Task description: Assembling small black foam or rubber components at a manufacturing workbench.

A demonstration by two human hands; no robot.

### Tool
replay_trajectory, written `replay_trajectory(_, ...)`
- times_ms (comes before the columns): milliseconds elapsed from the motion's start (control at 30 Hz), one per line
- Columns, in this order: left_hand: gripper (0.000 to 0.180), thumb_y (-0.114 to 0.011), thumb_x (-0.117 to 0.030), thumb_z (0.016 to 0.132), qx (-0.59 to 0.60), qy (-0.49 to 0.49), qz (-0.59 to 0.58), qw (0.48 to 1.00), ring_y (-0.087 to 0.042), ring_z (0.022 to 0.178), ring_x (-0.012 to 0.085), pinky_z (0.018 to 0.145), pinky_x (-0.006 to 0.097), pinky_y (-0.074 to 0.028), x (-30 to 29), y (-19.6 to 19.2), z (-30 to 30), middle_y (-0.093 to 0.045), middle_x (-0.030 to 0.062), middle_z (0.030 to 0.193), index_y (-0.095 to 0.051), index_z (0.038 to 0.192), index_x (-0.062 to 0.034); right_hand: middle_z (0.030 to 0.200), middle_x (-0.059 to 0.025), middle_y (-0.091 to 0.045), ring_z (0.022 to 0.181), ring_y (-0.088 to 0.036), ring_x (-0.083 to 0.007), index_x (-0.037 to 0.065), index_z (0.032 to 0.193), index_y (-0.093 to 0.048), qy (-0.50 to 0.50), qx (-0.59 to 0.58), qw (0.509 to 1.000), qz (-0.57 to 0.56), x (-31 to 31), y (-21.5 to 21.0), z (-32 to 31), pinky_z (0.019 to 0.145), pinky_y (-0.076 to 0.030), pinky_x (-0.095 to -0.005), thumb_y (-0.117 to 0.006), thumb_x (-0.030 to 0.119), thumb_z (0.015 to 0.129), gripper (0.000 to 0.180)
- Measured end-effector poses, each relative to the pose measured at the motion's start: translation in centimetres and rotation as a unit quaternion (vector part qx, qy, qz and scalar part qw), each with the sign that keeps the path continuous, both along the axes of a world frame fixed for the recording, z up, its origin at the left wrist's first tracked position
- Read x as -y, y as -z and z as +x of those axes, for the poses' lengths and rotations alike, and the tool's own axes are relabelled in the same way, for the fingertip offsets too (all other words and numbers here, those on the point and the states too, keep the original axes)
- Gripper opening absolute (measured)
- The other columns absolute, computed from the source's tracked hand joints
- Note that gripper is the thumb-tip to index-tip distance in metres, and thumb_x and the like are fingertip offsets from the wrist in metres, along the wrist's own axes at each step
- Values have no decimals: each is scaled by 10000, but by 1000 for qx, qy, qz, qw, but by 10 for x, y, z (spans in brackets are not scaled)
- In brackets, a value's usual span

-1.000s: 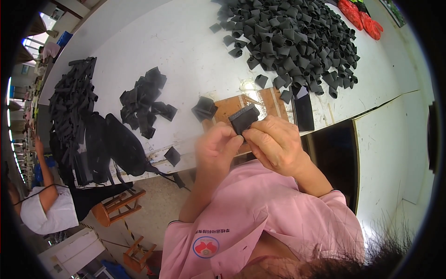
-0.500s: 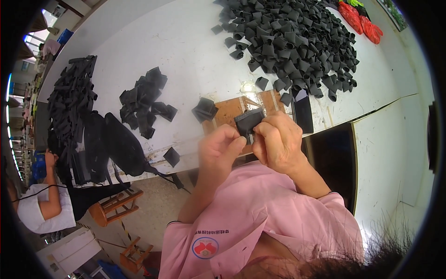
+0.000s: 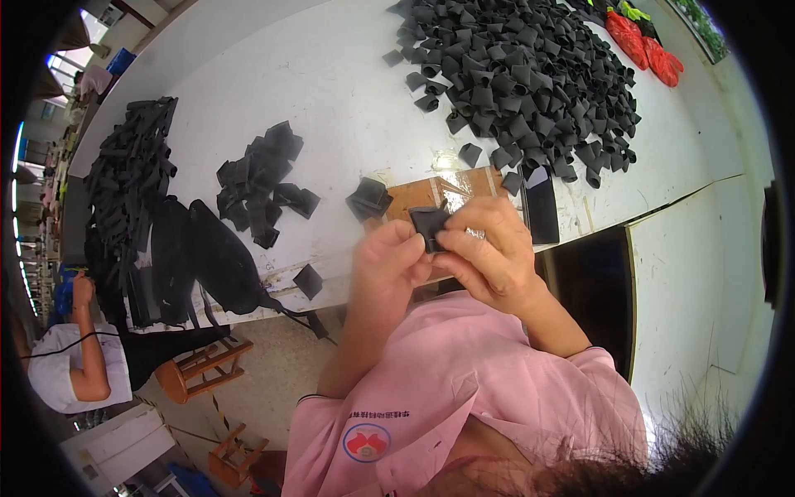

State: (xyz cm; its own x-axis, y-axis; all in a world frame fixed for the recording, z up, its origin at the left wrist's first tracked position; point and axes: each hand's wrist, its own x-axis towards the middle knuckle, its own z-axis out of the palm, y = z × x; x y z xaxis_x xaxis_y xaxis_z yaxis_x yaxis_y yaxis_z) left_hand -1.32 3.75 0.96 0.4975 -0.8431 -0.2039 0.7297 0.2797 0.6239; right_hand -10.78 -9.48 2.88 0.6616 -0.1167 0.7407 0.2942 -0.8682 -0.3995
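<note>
**Pinching one little black bit at my smooth white counter (image 3: 331,74)**

Got a small black squarish piece of smooth sheet material (image 3: 426,224) up in front of me, over the near side of a flat brown board with shiny tape on it (image 3: 410,195). My left hand (image 3: 389,255) has it pinched between thumb and fingers at the lower left, and my right hand (image 3: 493,253) is pinching its right side. Can't really tell how it's folded, my fingers cover too much.

Just right of the board there's a glossy black rectangular slab (image 3: 542,207). A little stack of black squares (image 3: 368,199) sits by the board's left side, one lone black square (image 3: 308,282) lies close to the counter's near edge, and further left is a loose heap of flat black pieces (image 3: 261,178). Huge mound of dark grey curled pieces (image 3: 522,83) at the far right, red plastic bags (image 3: 642,50) past it.
</note>
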Motion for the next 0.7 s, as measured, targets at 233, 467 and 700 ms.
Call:
replay_trajectory(233,160,-497,-88,853,-60,-18,10,998,-468,565,114,467,208,-366,-2,-4,9,-536,108,712,-500,891,68,833,-112,-553,725,-539,-255,6,809,-589,-4,2,998,70,-10,4,7,595,-436,-330,-689,103,645,215)
replay_trajectory(467,180,-498,-111,851,-115,62,-68,989,-447,577,122,461,207,-363,-16,-23,6,-479,88,719,-496,902,62,819,-89,-551,660,-515,-252,14,835,-594,12,-27,999,43,-8,0,10,584,-439,-320,-675,18,576,271)
replay_trajectory(700,348,-539,-85,797,417,-273,119,858,-523,796,128,703,225,-408,-17,-29,-3,-562,119,927,-483,1087,98,733,-10,-565,645,-493,-74,-10,858,-601,-153,-216,726,635,-13,-13,-3,544,-396,-212,-561,48,777,108)
